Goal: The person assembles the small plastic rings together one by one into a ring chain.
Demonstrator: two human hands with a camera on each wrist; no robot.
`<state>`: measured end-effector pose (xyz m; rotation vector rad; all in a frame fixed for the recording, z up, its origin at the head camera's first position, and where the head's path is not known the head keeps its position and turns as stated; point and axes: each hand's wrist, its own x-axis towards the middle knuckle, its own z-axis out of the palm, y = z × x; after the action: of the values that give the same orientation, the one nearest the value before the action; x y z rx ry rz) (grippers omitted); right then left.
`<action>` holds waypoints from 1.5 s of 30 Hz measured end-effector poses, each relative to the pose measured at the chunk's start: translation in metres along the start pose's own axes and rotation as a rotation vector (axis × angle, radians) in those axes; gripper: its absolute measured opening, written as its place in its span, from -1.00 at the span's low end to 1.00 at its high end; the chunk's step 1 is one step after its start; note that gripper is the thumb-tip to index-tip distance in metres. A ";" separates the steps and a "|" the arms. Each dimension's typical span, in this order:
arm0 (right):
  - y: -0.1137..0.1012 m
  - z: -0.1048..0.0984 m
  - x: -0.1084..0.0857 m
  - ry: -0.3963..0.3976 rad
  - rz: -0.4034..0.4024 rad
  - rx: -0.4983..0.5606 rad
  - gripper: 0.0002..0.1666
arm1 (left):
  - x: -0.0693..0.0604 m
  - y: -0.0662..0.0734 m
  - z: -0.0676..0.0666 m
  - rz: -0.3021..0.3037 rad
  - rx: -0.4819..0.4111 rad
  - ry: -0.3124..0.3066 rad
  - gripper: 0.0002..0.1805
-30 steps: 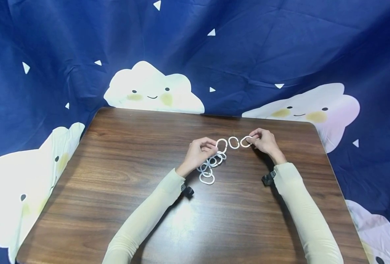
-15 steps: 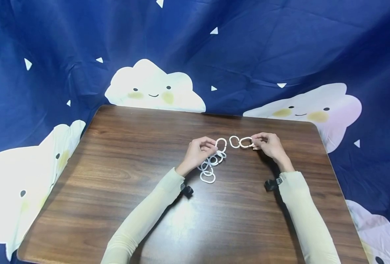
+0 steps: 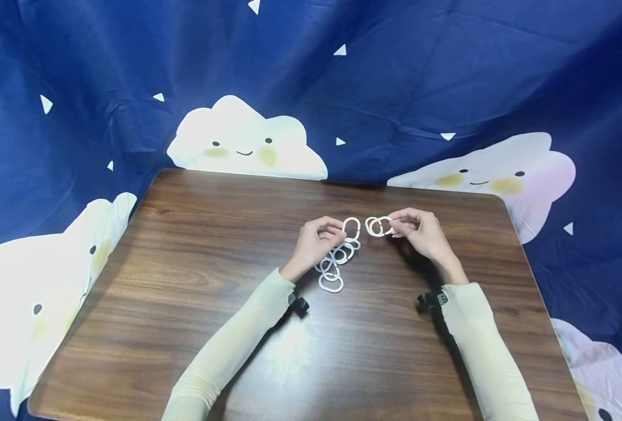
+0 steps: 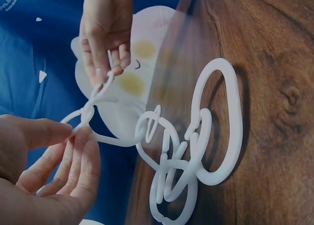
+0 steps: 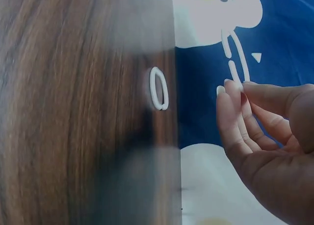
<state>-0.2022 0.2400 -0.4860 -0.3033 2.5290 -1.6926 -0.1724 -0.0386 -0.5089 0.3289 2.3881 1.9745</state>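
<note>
My left hand [image 3: 315, 242] pinches a white plastic chain link [image 3: 351, 228] between thumb and fingertips. From it a chain of several white links [image 4: 179, 171] trails down onto the wooden table. Off to the right, my right hand [image 3: 421, 232] pinches another white link [image 5: 244, 58] by one end, raised above the tabletop; a small gap shows in its side. A loose white link [image 5: 158, 89] lies on the table by itself. In the head view the right hand's link overlaps that loose one, while the left hand's link stands apart from both.
The brown wooden table [image 3: 195, 327] has rounded corners. Behind it hangs a blue curtain [image 3: 395, 88] with cloud prints. Black wrist cameras are strapped under both sleeves, the left camera [image 3: 299, 306] close to the tabletop.
My right hand first drew back slightly, then moved left with its link, which now overlaps the loose link in the head view. My left hand has hardly moved.
</note>
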 end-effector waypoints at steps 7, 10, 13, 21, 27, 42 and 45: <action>-0.009 0.006 -0.004 -0.005 -0.022 0.034 -0.70 | -0.003 0.003 0.000 -0.020 -0.019 0.019 -0.78; -0.015 0.010 -0.006 -0.012 -0.023 0.074 -0.69 | -0.004 0.004 0.000 -0.019 -0.022 0.019 -0.76; -0.020 0.014 -0.008 -0.027 -0.028 0.120 -0.68 | -0.005 0.005 0.000 -0.018 -0.020 0.012 -0.75; -0.022 0.024 -0.007 -0.046 -0.019 0.160 -0.69 | -0.006 0.006 0.001 -0.008 -0.017 0.007 -0.77; -0.022 0.030 -0.006 -0.048 -0.020 0.198 -0.66 | -0.007 0.006 0.001 -0.004 -0.015 0.005 -0.75; -0.024 0.040 -0.007 -0.070 0.025 0.251 -0.65 | -0.007 0.007 0.003 0.000 -0.004 -0.017 -0.73; -0.024 0.041 -0.007 -0.077 0.032 0.249 -0.65 | -0.007 0.007 0.003 0.008 0.006 -0.017 -0.75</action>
<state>-0.1855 0.1957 -0.4794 -0.3001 2.2258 -1.9181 -0.1638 -0.0358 -0.5039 0.3542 2.3871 1.9599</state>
